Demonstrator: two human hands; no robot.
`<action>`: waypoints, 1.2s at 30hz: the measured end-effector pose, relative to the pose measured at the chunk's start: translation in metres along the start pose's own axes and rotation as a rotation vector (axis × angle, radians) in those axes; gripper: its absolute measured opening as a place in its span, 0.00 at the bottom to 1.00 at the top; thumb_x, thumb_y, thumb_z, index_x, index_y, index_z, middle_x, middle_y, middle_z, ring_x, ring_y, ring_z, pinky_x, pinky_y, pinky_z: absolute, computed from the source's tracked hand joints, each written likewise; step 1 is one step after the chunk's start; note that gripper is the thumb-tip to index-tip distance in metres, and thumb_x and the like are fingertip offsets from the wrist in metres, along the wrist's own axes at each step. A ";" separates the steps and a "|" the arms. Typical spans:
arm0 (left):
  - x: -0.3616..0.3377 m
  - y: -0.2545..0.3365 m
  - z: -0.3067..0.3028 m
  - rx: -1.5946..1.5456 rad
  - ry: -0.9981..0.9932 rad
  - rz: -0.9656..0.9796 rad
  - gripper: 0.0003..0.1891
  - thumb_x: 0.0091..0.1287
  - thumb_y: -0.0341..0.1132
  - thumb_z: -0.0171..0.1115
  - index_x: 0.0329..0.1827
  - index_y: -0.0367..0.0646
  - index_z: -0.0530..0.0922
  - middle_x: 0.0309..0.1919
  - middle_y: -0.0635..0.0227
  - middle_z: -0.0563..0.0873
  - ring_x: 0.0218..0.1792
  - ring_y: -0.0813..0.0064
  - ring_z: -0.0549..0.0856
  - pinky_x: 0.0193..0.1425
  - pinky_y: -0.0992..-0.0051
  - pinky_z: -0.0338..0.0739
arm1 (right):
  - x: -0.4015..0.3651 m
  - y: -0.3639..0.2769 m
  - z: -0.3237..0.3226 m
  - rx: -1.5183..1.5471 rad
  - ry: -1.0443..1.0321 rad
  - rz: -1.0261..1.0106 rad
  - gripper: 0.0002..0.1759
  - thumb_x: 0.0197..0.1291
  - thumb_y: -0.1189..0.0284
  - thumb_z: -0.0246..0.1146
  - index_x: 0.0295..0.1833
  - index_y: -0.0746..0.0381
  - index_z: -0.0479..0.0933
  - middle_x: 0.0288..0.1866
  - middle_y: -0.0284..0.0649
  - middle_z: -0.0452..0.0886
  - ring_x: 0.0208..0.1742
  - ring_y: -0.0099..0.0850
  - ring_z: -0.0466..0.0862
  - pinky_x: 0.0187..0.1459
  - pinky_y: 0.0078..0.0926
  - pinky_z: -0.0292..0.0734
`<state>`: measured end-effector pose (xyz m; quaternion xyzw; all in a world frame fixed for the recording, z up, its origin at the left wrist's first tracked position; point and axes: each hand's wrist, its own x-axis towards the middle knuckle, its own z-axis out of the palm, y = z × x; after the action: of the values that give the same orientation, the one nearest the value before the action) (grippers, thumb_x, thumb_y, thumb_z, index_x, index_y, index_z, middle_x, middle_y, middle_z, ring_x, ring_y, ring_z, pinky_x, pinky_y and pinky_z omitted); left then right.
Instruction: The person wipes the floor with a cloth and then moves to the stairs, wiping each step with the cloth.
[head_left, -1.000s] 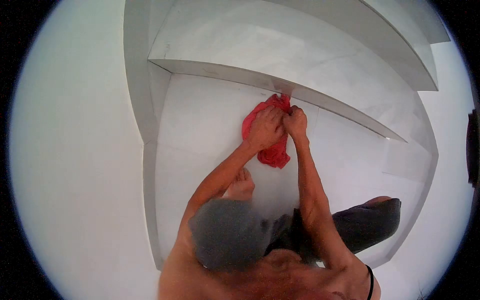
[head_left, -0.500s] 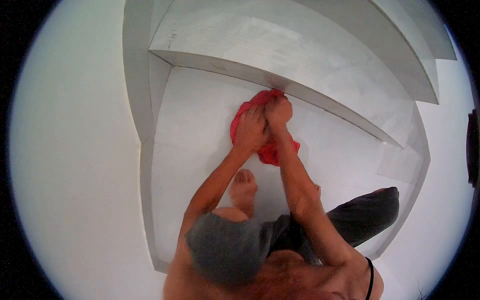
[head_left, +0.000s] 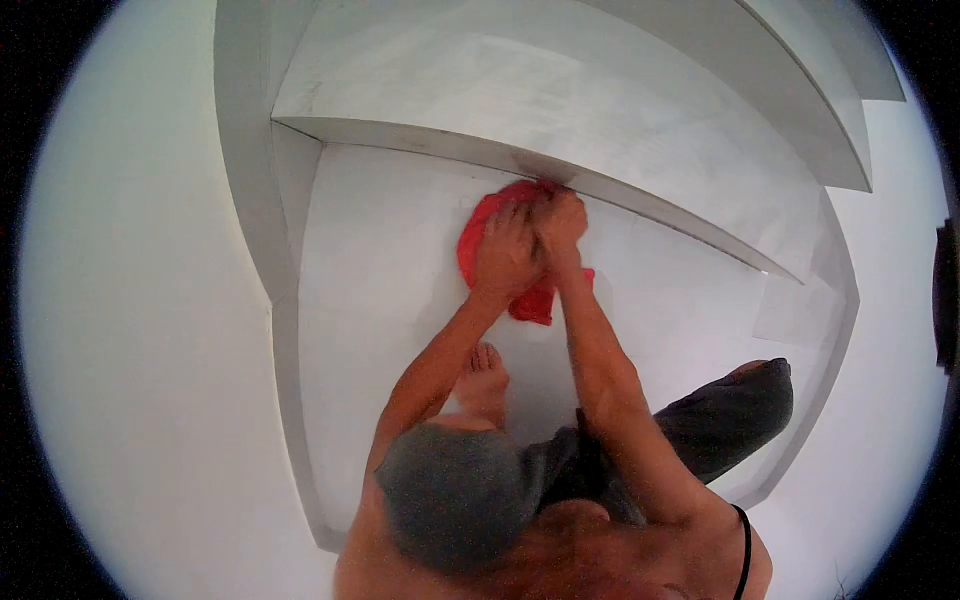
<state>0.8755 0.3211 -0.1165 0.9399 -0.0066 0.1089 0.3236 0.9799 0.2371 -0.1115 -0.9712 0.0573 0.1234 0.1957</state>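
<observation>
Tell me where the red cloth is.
In the head view's upper middle, the red cloth lies on the white surface beneath the left hand and right hand, beside the grey riser.

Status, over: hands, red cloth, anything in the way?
Left hand laid over red cloth. Right hand curled close beside left, grip unclear. Cloth bunched on white floor. Grey riser close ahead, could limit forward reach.

Soft, matt, creased red cloth (head_left: 533, 306) at the centre of the frame; around it a smooth white floor (head_left: 370, 240) with a faint sheen, tile or stone unclear; upper middle, a smooth step (head_left: 450, 75) with streaky gloss, its grey riser (head_left: 420, 140) duller and smudged; far left, a matt wall (head_left: 130, 300); lower centre, matt fabric trousers (head_left: 450, 500)
</observation>
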 end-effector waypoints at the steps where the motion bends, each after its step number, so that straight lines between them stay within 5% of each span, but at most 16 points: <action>1: 0.000 0.008 -0.003 0.015 0.047 0.021 0.30 0.69 0.48 0.63 0.69 0.35 0.76 0.67 0.46 0.80 0.71 0.43 0.74 0.78 0.47 0.62 | -0.006 -0.002 -0.009 0.032 0.037 0.006 0.20 0.62 0.55 0.68 0.47 0.60 0.88 0.46 0.49 0.90 0.49 0.48 0.90 0.49 0.46 0.86; 3: -0.008 0.026 -0.007 0.056 0.152 0.038 0.29 0.69 0.47 0.64 0.67 0.36 0.77 0.66 0.47 0.80 0.69 0.44 0.75 0.77 0.48 0.63 | -0.023 0.000 -0.023 0.091 0.091 -0.004 0.21 0.61 0.54 0.69 0.48 0.61 0.88 0.46 0.49 0.90 0.48 0.48 0.90 0.49 0.46 0.86; 7: -0.023 0.021 -0.027 -0.084 0.007 -0.225 0.34 0.65 0.50 0.66 0.68 0.34 0.77 0.67 0.46 0.79 0.71 0.45 0.73 0.73 0.48 0.63 | -0.028 -0.013 0.014 0.142 0.258 -0.348 0.13 0.56 0.65 0.67 0.42 0.62 0.86 0.38 0.56 0.88 0.42 0.57 0.89 0.45 0.52 0.85; 9: -0.032 -0.010 -0.038 -0.039 0.033 -0.238 0.35 0.64 0.52 0.67 0.68 0.35 0.76 0.67 0.48 0.80 0.71 0.45 0.73 0.73 0.48 0.63 | -0.030 -0.046 0.035 -0.025 0.084 -0.317 0.14 0.56 0.66 0.67 0.43 0.64 0.84 0.36 0.57 0.87 0.40 0.58 0.88 0.43 0.53 0.85; 15: -0.027 -0.028 -0.028 0.097 0.114 -0.080 0.36 0.67 0.50 0.65 0.73 0.35 0.73 0.71 0.47 0.78 0.73 0.44 0.72 0.78 0.45 0.60 | -0.028 -0.055 0.030 0.069 0.041 -0.271 0.11 0.56 0.65 0.67 0.36 0.64 0.83 0.36 0.56 0.87 0.39 0.58 0.88 0.41 0.54 0.84; 17: -0.014 -0.018 -0.023 0.108 0.018 -0.023 0.36 0.67 0.51 0.65 0.71 0.34 0.73 0.70 0.47 0.78 0.73 0.43 0.72 0.78 0.45 0.60 | -0.007 0.004 0.054 0.100 0.212 -0.310 0.12 0.56 0.65 0.67 0.35 0.64 0.83 0.36 0.57 0.87 0.39 0.58 0.87 0.42 0.55 0.83; 21: -0.005 0.013 0.027 0.029 0.012 0.084 0.32 0.67 0.49 0.64 0.68 0.34 0.76 0.65 0.46 0.81 0.69 0.43 0.75 0.76 0.46 0.63 | -0.012 0.056 0.004 0.170 0.284 -0.209 0.13 0.56 0.63 0.66 0.38 0.63 0.84 0.37 0.55 0.87 0.39 0.57 0.87 0.41 0.56 0.82; 25: -0.012 0.013 -0.012 -0.142 -0.072 -0.170 0.30 0.68 0.49 0.63 0.68 0.36 0.77 0.64 0.47 0.82 0.68 0.46 0.77 0.75 0.48 0.65 | -0.012 0.024 0.025 0.147 0.230 -0.298 0.12 0.55 0.66 0.66 0.36 0.64 0.84 0.35 0.56 0.87 0.39 0.58 0.87 0.40 0.55 0.82; 28: -0.027 -0.017 -0.056 -0.030 0.016 -0.232 0.29 0.70 0.46 0.62 0.69 0.35 0.76 0.69 0.48 0.79 0.72 0.47 0.72 0.72 0.49 0.64 | -0.017 -0.048 0.063 -0.005 0.054 -0.312 0.10 0.54 0.68 0.65 0.35 0.64 0.84 0.34 0.56 0.86 0.38 0.58 0.87 0.40 0.54 0.83; 29: -0.041 -0.041 -0.037 0.162 0.085 -0.179 0.29 0.70 0.45 0.62 0.70 0.36 0.76 0.70 0.49 0.78 0.73 0.48 0.72 0.72 0.48 0.64 | -0.014 -0.056 0.081 0.069 0.161 -0.438 0.09 0.55 0.67 0.65 0.35 0.62 0.84 0.34 0.56 0.87 0.39 0.59 0.87 0.40 0.54 0.84; 31: -0.032 -0.041 -0.044 0.169 0.114 -0.167 0.29 0.69 0.44 0.63 0.70 0.36 0.76 0.70 0.49 0.78 0.73 0.48 0.72 0.72 0.48 0.64 | -0.025 -0.071 0.057 0.089 0.098 -0.417 0.10 0.57 0.67 0.64 0.34 0.62 0.84 0.34 0.56 0.86 0.38 0.59 0.87 0.40 0.55 0.84; 34: -0.026 -0.030 -0.033 0.125 0.069 -0.035 0.29 0.68 0.44 0.64 0.68 0.36 0.78 0.69 0.49 0.79 0.72 0.49 0.73 0.72 0.49 0.65 | -0.029 -0.035 0.037 0.047 0.144 -0.272 0.15 0.62 0.63 0.64 0.41 0.66 0.84 0.38 0.53 0.89 0.40 0.54 0.90 0.41 0.52 0.86; 36: -0.022 -0.013 -0.007 0.011 -0.011 -0.018 0.32 0.68 0.48 0.64 0.70 0.37 0.77 0.70 0.50 0.78 0.75 0.47 0.70 0.76 0.46 0.59 | -0.011 0.015 0.032 -0.010 0.070 -0.200 0.15 0.61 0.63 0.62 0.37 0.66 0.83 0.35 0.56 0.87 0.39 0.58 0.87 0.40 0.58 0.83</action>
<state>0.8539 0.3345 -0.1234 0.9423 0.0007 0.1006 0.3194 0.9603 0.2368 -0.1423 -0.9767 -0.0340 0.0694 0.2001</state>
